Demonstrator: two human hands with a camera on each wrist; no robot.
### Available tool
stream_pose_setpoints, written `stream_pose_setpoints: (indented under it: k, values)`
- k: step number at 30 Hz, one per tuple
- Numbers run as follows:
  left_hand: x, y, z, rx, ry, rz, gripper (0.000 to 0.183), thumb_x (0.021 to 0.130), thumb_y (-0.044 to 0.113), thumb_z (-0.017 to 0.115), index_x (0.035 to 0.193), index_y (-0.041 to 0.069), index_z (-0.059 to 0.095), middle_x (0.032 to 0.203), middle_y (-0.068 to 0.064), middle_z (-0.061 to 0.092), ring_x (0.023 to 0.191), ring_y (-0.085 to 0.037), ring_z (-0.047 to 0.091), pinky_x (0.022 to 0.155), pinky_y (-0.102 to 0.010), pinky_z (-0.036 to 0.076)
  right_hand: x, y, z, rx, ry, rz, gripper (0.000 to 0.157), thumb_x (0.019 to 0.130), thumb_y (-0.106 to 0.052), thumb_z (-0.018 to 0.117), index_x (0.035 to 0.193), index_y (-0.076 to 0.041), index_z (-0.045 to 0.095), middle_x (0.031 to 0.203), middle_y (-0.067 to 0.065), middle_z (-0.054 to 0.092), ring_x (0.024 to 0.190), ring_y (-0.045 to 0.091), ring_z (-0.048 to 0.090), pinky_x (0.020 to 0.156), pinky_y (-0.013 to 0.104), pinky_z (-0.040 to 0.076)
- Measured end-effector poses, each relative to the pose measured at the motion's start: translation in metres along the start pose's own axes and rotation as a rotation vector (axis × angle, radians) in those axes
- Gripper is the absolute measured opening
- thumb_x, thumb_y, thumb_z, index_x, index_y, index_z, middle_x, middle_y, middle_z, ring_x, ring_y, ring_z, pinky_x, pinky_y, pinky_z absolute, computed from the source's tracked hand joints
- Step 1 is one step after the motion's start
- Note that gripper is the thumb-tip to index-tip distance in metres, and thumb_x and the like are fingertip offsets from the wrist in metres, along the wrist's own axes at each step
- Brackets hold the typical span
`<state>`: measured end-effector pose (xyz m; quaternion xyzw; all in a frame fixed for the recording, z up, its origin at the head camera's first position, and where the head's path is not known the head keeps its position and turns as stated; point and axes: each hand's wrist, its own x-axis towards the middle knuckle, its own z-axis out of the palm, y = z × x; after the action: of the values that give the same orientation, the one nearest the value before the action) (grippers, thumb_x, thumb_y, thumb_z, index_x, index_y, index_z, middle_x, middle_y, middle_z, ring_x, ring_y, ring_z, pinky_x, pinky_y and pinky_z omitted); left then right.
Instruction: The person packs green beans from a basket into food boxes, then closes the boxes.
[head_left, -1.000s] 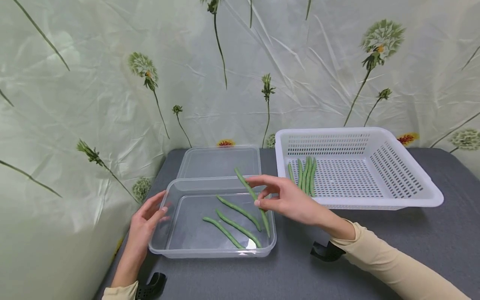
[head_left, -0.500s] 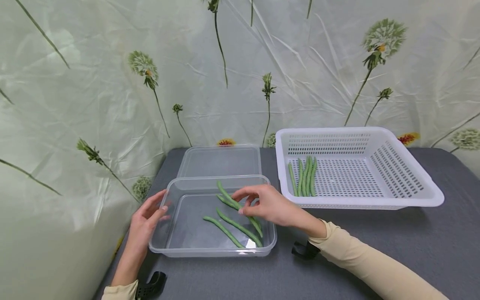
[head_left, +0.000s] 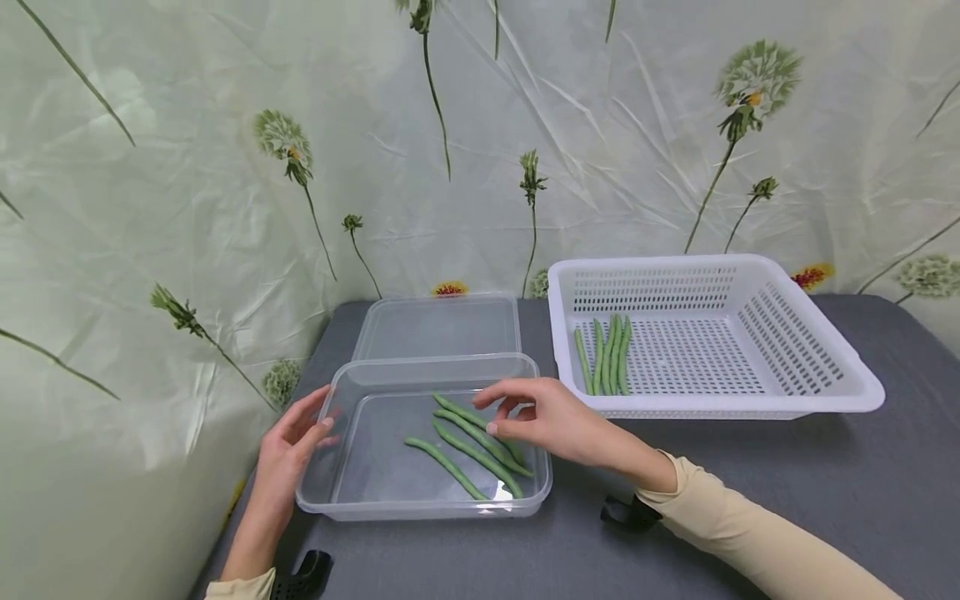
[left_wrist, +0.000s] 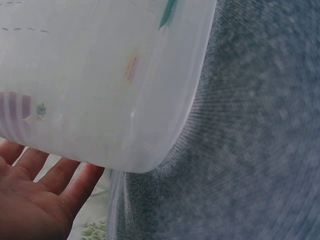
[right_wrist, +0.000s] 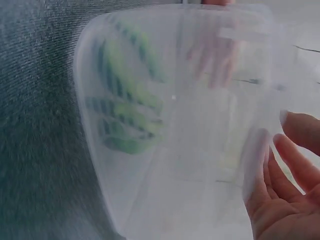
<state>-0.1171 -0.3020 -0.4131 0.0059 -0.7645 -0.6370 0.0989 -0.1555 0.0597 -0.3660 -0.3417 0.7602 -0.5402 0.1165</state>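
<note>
Several green beans (head_left: 448,467) lie slanted side by side on the floor of a clear plastic container (head_left: 405,508). Over its right part is my right hand (head_left: 551,417), thumb and forefinger parted and nothing between them; the right wrist view shows that gap above the rim too. My left hand (head_left: 281,458) rests against the container's left end, thumb near the rim. In the left wrist view its fingers (left_wrist: 75,185) reach along the outside of the end wall. More green beans (head_left: 615,358) stand in a row at the left of a white perforated basket (head_left: 810,367).
A clear flat lid (head_left: 438,325) lies behind the container on the grey cloth (head_left: 450,558). The basket stands to the right, near the back. A floral sheet (head_left: 465,125) hangs behind the table.
My right hand has moved left over the container and let go of a green bean, which now lies beside the others. My left hand has stayed at the container's end.
</note>
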Motion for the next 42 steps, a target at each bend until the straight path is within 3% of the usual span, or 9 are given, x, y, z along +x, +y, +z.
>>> stream_pose_setpoints:
  k: [9,18,21,28,33,36,42]
  values:
    - [-0.004,0.000,-0.002,-0.002,0.003,0.005,0.047,0.100,0.012,0.059,0.144,0.002,0.046,0.134,0.002,0.057,0.110,-0.007,0.063,0.078,-0.025,0.054,-0.021,-0.026,-0.038,-0.043,0.078,-0.067,0.033,0.095,-0.014,0.067,0.128,-0.018,0.063,0.120,-0.003,0.064,0.099,0.018,0.063,0.082,0.034,0.054]
    - [-0.001,0.001,-0.003,-0.003,0.005,0.017,0.046,0.100,0.010,0.058,0.144,0.001,0.046,0.133,0.004,0.058,0.109,-0.007,0.063,0.078,-0.025,0.054,-0.023,-0.019,-0.099,-0.244,0.296,-0.040,0.028,0.094,-0.008,0.067,0.122,-0.006,0.065,0.116,0.005,0.067,0.089,0.017,0.067,0.075,0.029,0.056]
    - [-0.001,0.001,-0.003,0.000,0.006,0.014,0.046,0.100,0.010,0.058,0.144,0.001,0.046,0.133,0.005,0.058,0.110,-0.007,0.063,0.078,-0.025,0.054,-0.022,-0.011,-0.115,-0.279,0.321,0.017,0.026,0.095,-0.009,0.066,0.121,-0.004,0.065,0.115,0.008,0.067,0.089,0.019,0.067,0.072,0.029,0.056]
    - [-0.002,0.000,-0.002,-0.005,0.006,0.007,0.047,0.100,0.011,0.059,0.144,0.001,0.046,0.132,0.007,0.058,0.109,-0.006,0.063,0.078,-0.025,0.054,-0.022,0.002,-0.135,-0.284,0.280,0.179,0.030,0.096,-0.011,0.064,0.124,0.001,0.062,0.117,0.017,0.065,0.099,0.026,0.065,0.072,0.031,0.057]
    - [-0.002,-0.001,-0.002,-0.004,0.002,0.001,0.047,0.100,0.011,0.059,0.144,0.001,0.046,0.132,0.007,0.057,0.109,-0.005,0.062,0.078,-0.025,0.054,-0.023,0.018,-0.144,-0.276,0.223,0.311,0.039,0.096,-0.010,0.062,0.130,0.009,0.054,0.127,0.027,0.057,0.108,0.034,0.061,0.083,0.039,0.055]
    - [-0.002,-0.001,-0.001,-0.008,0.000,-0.004,0.047,0.100,0.011,0.059,0.144,0.001,0.046,0.133,0.006,0.057,0.109,-0.005,0.062,0.078,-0.025,0.054,-0.024,0.029,-0.149,-0.192,0.174,0.414,0.048,0.097,-0.008,0.059,0.137,0.014,0.044,0.136,0.033,0.046,0.118,0.040,0.054,0.092,0.045,0.051]
    - [-0.002,-0.001,0.001,-0.015,-0.007,0.003,0.046,0.100,0.010,0.058,0.144,0.001,0.046,0.134,0.004,0.057,0.110,-0.007,0.063,0.078,-0.026,0.054,-0.027,0.047,-0.158,0.100,0.096,0.574,0.061,0.097,0.000,0.050,0.146,0.018,0.018,0.150,0.038,0.020,0.136,0.048,0.031,0.104,0.053,0.040]
